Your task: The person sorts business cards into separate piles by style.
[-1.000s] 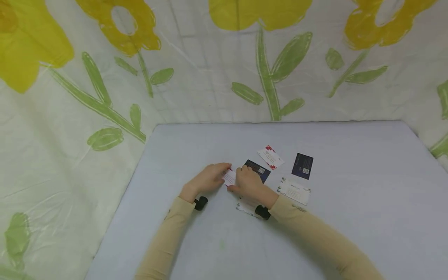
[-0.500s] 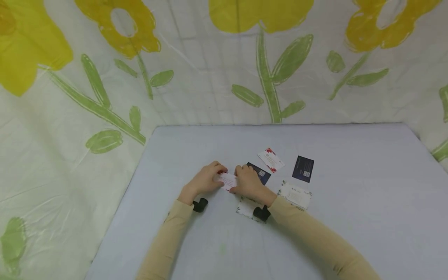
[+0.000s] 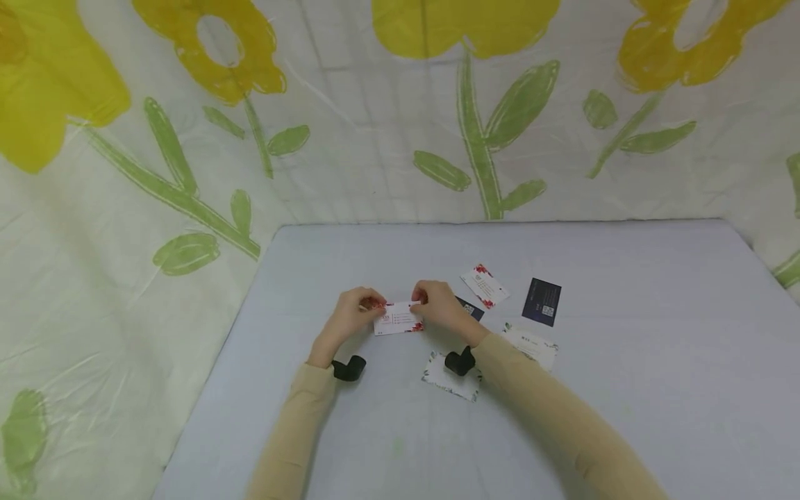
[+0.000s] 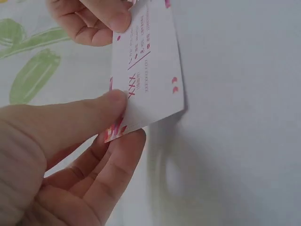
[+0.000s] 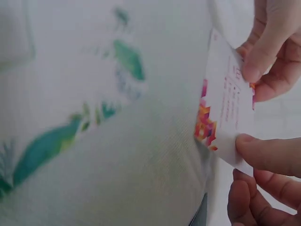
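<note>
A white business card with red patterned corners (image 3: 398, 319) is held between both hands, its printed face toward the head camera. My left hand (image 3: 354, 312) pinches its left end, thumb on the printed face and fingers behind, as the left wrist view shows. The right hand (image 3: 440, 305) pinches the other end in the same way, with its thumb (image 5: 263, 153) on the face. In both wrist views the card (image 4: 150, 70) is tilted, and its lower edge looks close to the table.
Right of the hands lie a red-and-white card (image 3: 485, 286), a dark card (image 3: 541, 302), a partly covered dark card (image 3: 471, 310) and two leaf-bordered white cards, one by the right sleeve (image 3: 531, 345), one under the right wrist (image 3: 448, 378). Flowered cloth (image 3: 375, 139) hangs behind the table (image 3: 625, 389).
The red-cornered card has turned level and more of its face shows. Both hands have shifted to pinch its upper left and right ends; the other cards stay where they were.
</note>
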Demonstrator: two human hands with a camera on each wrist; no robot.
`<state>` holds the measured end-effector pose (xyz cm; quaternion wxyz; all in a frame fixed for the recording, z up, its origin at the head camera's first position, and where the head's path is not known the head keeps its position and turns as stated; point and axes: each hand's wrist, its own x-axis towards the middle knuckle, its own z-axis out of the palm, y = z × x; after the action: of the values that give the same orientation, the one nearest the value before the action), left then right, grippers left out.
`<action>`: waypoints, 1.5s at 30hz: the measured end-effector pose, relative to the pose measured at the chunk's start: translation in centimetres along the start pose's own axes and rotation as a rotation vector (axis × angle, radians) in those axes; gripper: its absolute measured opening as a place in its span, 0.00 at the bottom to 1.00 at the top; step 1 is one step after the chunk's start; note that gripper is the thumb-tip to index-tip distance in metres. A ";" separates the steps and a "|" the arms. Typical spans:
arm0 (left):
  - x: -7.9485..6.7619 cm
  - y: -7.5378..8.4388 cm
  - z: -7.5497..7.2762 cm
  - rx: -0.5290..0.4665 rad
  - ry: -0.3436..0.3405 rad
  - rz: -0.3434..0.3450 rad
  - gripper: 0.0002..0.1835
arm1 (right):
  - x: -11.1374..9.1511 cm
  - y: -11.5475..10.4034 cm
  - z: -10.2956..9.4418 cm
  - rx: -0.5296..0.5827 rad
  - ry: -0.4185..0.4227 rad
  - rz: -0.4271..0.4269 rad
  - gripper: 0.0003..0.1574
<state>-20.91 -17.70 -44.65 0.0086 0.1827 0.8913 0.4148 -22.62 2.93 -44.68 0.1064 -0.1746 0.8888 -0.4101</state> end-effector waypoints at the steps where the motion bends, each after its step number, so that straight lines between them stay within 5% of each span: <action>1: 0.0 -0.1 0.1 0.001 0.000 -0.015 0.07 | 0.1 0.0 0.0 -0.018 -0.006 0.005 0.05; 6: 0.0 -0.6 0.8 0.033 0.009 -0.049 0.09 | 0.4 0.1 0.2 -0.151 -0.001 -0.004 0.06; 13: -0.1 -0.8 1.4 0.127 0.041 -0.003 0.09 | 0.6 0.4 0.8 -0.336 0.030 -0.069 0.08; 24: 0.3 0.2 1.5 0.216 0.015 -0.026 0.10 | 0.3 0.1 0.7 -0.464 0.046 -0.083 0.09; 29: 0.8 1.1 1.3 0.289 -0.017 -0.016 0.08 | 0.2 0.1 0.1 -0.439 0.033 -0.085 0.09; 37: 5.5 3.9 2.9 0.227 -0.057 0.154 0.11 | -0.9 1.7 -7.2 -0.250 0.159 -0.043 0.13; 45: 10.5 6.4 7.0 0.156 -0.247 0.247 0.17 | -3.0 4.9 -10.5 -0.349 0.190 0.139 0.20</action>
<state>-27.51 -5.35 -43.07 0.0526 0.3404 0.8837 0.3170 -24.47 14.35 -41.51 0.0185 -0.0891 0.9623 -0.2563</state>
